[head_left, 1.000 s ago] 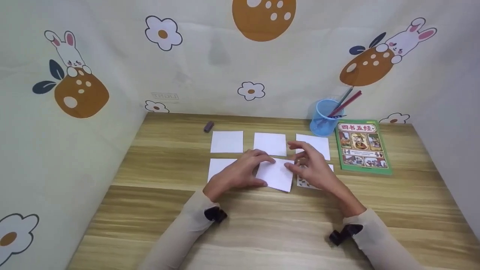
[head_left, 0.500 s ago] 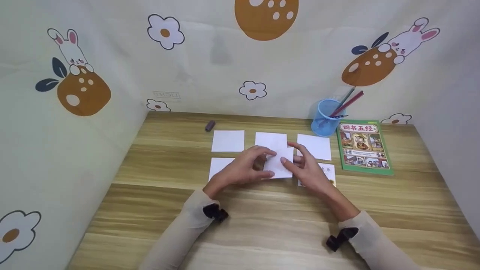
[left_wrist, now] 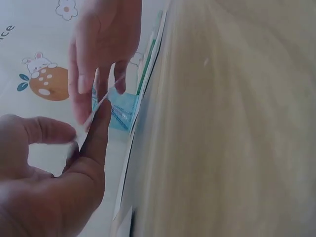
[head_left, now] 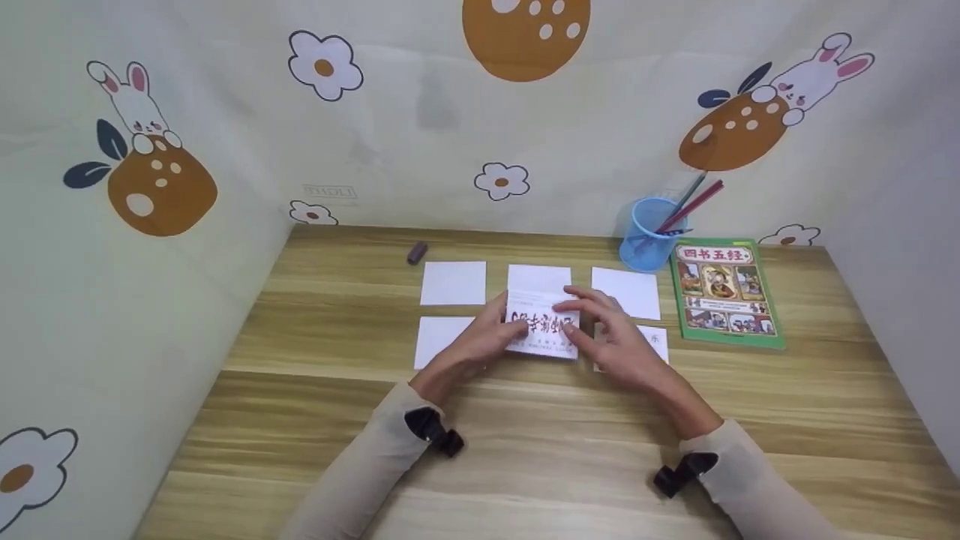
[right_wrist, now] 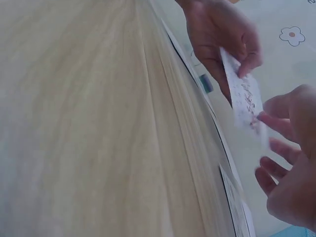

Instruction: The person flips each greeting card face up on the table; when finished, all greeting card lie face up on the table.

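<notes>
In the head view a white card (head_left: 541, 345) with reddish-brown printed characters is held tilted above the table, partly hiding a blank card (head_left: 539, 275) behind it. My left hand (head_left: 480, 334) grips its left side, thumb over the printed face and fingers behind. My right hand (head_left: 619, 334) has thumb and forefinger at the card's right edge; in the right wrist view these fingertips (right_wrist: 262, 117) meet the card there, other fingers loosely bent. Below the right hand lies another printed card (head_left: 657, 346), mostly covered.
Blank white cards lie around: back left (head_left: 454, 283), back right (head_left: 626, 292) and front left (head_left: 439, 337). Behind them are a dark eraser-like block (head_left: 417, 253), a blue pencil cup (head_left: 646, 255) and a green-bordered book (head_left: 727, 292). Patterned cloth (head_left: 405, 135) walls the table (head_left: 480, 465).
The card, blank side showing before, has been lifted off the table and turned so that its print shows. The left thumb has moved onto its face.
</notes>
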### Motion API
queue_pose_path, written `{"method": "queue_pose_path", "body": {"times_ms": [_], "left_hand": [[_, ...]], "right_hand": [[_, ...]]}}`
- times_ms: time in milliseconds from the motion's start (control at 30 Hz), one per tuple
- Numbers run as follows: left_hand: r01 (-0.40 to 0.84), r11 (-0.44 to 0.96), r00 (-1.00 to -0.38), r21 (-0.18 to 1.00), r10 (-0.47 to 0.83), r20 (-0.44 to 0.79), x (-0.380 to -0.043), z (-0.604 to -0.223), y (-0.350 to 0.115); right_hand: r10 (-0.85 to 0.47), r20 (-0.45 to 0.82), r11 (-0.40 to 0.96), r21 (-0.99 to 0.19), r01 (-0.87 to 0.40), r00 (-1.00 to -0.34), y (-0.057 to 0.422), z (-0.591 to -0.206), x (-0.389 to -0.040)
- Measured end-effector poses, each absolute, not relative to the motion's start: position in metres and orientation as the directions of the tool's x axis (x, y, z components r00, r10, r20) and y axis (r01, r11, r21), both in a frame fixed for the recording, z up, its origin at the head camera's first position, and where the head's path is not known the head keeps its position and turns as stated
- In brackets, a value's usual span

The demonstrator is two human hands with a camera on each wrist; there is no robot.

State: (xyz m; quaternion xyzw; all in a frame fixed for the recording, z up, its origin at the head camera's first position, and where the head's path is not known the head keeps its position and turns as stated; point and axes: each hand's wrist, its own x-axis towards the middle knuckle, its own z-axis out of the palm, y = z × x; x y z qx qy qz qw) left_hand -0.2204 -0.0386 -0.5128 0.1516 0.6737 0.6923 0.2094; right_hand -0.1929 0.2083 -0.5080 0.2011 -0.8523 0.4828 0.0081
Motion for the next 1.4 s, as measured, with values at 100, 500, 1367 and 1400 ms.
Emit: {"method": "queue_pose_path", "body": {"times_ms": [100, 500, 1367, 1400], "left_hand": [[-0.111, -0.004, -0.875, 0.994, 0.475, -0.095, -0.22, -0.515, -0.038], [-0.156, -0.226, -0.914, 0.962, 0.403, -0.054, -0.224, -0.518, -0.041], [0.295, 0.557, -0.87, 0.776, 0.492, -0.022, -0.222, -0.507, -0.055], [0.307, 0.58, -0.869, 0.755, 0.494, -0.026, -0.221, -0.506, -0.055]], "right_hand": [[-0.267, 0.2, 0.477, -0.822, -0.31, -0.943, 0.211, -0.509, -0.196], [-0.192, 0.013, 0.495, -0.862, -0.109, -0.981, 0.217, -0.506, -0.197], [-0.499, 0.077, 0.64, -0.639, -0.427, -0.863, 0.219, -0.512, -0.194], [-0.502, 0.076, 0.642, -0.634, -0.431, -0.861, 0.219, -0.512, -0.194]]}}
